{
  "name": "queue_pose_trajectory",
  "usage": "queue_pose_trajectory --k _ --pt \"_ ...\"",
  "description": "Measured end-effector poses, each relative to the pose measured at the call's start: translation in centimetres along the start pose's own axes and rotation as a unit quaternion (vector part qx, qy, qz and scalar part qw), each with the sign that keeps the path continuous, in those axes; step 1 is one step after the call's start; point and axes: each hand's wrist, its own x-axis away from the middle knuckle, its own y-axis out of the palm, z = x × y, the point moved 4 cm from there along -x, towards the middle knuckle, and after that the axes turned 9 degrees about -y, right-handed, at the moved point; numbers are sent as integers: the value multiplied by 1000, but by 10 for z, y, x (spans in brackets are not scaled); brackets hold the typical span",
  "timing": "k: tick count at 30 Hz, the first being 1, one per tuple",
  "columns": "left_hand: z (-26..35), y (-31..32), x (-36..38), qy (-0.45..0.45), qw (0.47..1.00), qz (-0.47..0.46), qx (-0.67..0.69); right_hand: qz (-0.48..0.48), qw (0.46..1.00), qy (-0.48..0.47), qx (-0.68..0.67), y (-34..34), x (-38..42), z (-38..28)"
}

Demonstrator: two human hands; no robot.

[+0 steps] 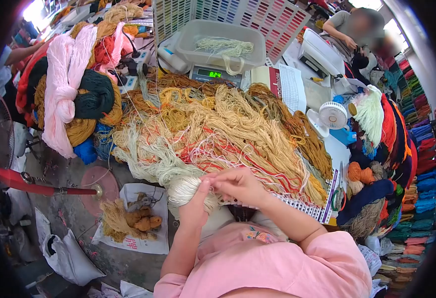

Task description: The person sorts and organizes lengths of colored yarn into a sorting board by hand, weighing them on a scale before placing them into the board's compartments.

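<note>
A bundle of cream-white yarn (183,190) is at the near edge of the large yarn heap, and my left hand (196,202) is wrapped against its right side. Close by on the right, my right hand (237,185) has its fingers pinched near my left thumb; whatever lies between the fingertips is too small to make out. Pale green-grey skeins (161,154) lie just beyond the white bundle. Tan, gold and red strands (233,134) spread across the table in front of both hands.
A scale (215,74) reading 8.24 carries a plastic tub (220,47) at the back. A small white fan (333,115) stands right of the heap. Pink skeins (66,89) hang at left above a red metal arm (29,182). Another person (352,30) is at back right.
</note>
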Motion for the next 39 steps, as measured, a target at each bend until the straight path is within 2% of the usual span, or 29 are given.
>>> queue_pose_trajectory --k 1,2,4,5,6,8,9,10,11,12,13,14,15,16,17,18,20,22,25,27,29,31,32,34,37,39 --pt "1 -4 1 -30 998 42 47 -9 997 -48 54 -6 -8 -14" --pt "2 -9 3 -60 990 83 95 27 988 -73 137 -19 -22 -13" --pt "4 -24 5 -83 988 91 89 87 972 -51 212 -48 -52 -32" --pt "0 -29 6 -114 975 -33 188 101 948 -109 282 -65 -74 -40" --pt "-1 -28 10 -140 936 -155 282 113 915 -167 349 -82 -98 -42" --pt "4 -24 18 -151 930 -169 288 144 884 -210 391 -106 -143 -45" --pt "3 -17 22 -166 911 -209 315 158 790 -266 529 -116 -165 -45" --pt "1 -11 26 -182 888 -248 340 169 672 -314 650 -121 -181 -41" --pt "-3 -8 28 -196 883 -262 336 165 673 -316 648 -126 -191 -35" --pt "-3 -6 28 -194 884 -259 338 163 694 -231 663 -136 -201 -23" --pt "-2 -5 26 -173 915 -229 282 160 708 -143 673 -141 -206 -13" --pt "0 -7 25 -152 942 -199 224 91 745 -92 655 -131 -205 -16" --pt "0 -15 21 -156 970 -92 164 58 876 -46 476 -120 -197 -12" --pt "6 -18 17 -123 986 -10 114 23 961 3 275 -102 -184 -7" --pt "12 -20 13 -91 991 73 64 -4 987 20 161 -80 -163 -7" --pt "15 -24 9 -58 994 85 28 -27 998 39 45 -57 -135 -9" --pt "20 -24 0 -25 997 72 21 -51 978 104 -175 -19 -82 -16" --pt "21 -14 -8 -9 995 77 58 -82 971 95 -206 -1 -49 -18" --pt "20 3 -12 -22 994 62 86 -73 979 75 -174 6 -25 -20" --pt "16 10 -11 -11 999 36 24 -64 987 65 -133 5 -14 -23" --pt "7 9 -10 -25 999 29 24 -60 987 57 -138 4 -8 -26" --pt "1 9 -6 -52 993 33 99 -58 987 47 -144 3 -3 -27" --pt "0 11 -4 -54 993 33 95 -50 984 48 -166 2 -1 -27" --pt "2 15 0 -47 989 1 141 -23 978 54 -200 1 3 -25" --pt "2 11 4 1 996 -1 89 -7 983 69 -169 1 6 -19" --pt "-1 10 7 -4 995 7 95 -3 982 75 -174 1 7 -16"
